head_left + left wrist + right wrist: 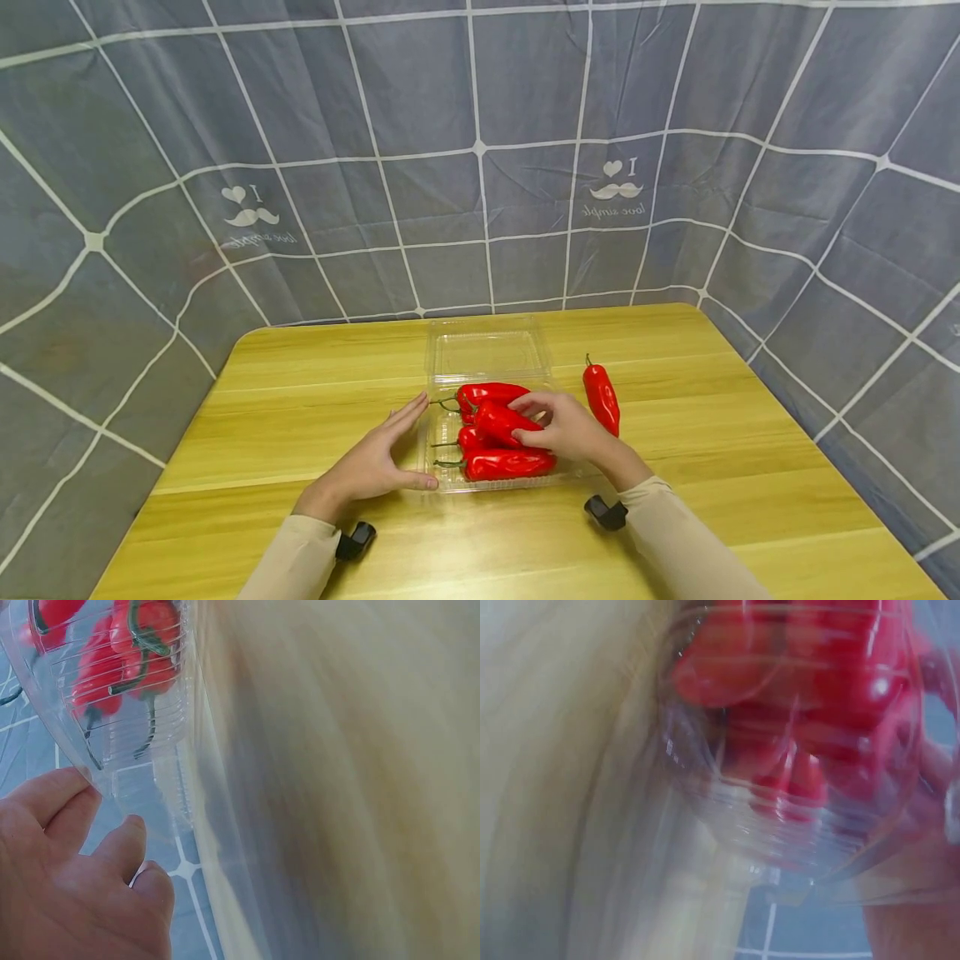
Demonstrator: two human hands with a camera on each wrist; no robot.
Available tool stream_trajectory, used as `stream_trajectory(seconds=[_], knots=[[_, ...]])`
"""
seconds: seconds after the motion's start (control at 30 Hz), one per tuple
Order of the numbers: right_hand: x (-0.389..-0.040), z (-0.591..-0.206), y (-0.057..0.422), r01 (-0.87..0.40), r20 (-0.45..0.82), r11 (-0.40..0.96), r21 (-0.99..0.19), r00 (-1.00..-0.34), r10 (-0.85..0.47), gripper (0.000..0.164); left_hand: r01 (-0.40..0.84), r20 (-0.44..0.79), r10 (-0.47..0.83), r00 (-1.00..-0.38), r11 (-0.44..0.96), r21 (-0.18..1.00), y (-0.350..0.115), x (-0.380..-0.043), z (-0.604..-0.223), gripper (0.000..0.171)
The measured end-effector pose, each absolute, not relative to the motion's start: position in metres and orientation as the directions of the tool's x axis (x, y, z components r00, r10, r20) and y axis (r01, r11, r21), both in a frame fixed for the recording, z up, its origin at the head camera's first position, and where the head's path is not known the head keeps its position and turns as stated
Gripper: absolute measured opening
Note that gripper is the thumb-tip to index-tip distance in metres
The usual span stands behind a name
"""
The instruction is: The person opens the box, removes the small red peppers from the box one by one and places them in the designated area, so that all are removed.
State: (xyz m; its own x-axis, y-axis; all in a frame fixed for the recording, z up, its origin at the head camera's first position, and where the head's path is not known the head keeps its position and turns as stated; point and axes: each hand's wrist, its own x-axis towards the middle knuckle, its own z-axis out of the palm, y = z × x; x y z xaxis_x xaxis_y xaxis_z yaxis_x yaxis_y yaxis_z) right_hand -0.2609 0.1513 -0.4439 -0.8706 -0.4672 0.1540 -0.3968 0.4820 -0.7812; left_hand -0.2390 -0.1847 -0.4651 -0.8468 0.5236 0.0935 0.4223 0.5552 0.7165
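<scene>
A clear plastic clamshell box (pixel 442 477) lies on the table with its lid (pixel 487 354) folded back. Several red peppers with green stems lie in it, among them a front pepper (pixel 510 465) and a rear pepper (pixel 489 392). My right hand (pixel 566 433) grips another red pepper (pixel 497 423) on top of these, thumb at the near side and fingers at the far side. At the box's left edge my left hand (pixel 367 467) has thumb and fingers spread; in the left wrist view fingertips (pixel 75 780) touch the rim. The right wrist view is blurred through the plastic.
One more red pepper (pixel 601 398) lies on the wooden table (pixel 300 400) to the right of the box. A grey curtain (pixel 420 200) with white grid lines surrounds the table's back and sides. Black straps with small devices (pixel 606 512) sit at both wrists.
</scene>
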Motion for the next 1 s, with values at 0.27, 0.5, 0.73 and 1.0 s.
stream_trajectory(seconds=[0.27, 0.5, 0.73, 1.0], knots=[[-0.26, -0.44, 0.154, -0.361, 0.291, 0.419, -0.833, -0.93, -0.222, 0.034, 0.422, 0.09, 0.523, -0.848, 0.563, 0.711, -0.185, -0.24, -0.465, 0.117], [-0.261, -0.439, 0.163, -0.315, 0.313, 0.4, -0.861, -0.947, -0.073, 0.035, 0.431, 0.095, 0.527, -0.844, 0.561, 0.707, -0.185, -0.24, -0.465, 0.116], [-0.262, -0.441, 0.173, -0.264, 0.311, 0.389, -0.882, -0.949, 0.061, 0.034, 0.426, 0.091, 0.524, -0.847, 0.566, 0.706, -0.185, -0.24, -0.466, 0.116], [-0.264, -0.441, 0.196, -0.158, 0.251, 0.399, -0.903, -0.949, 0.193, 0.036, 0.432, 0.096, 0.526, -0.845, 0.566, 0.702, -0.185, -0.24, -0.466, 0.117]])
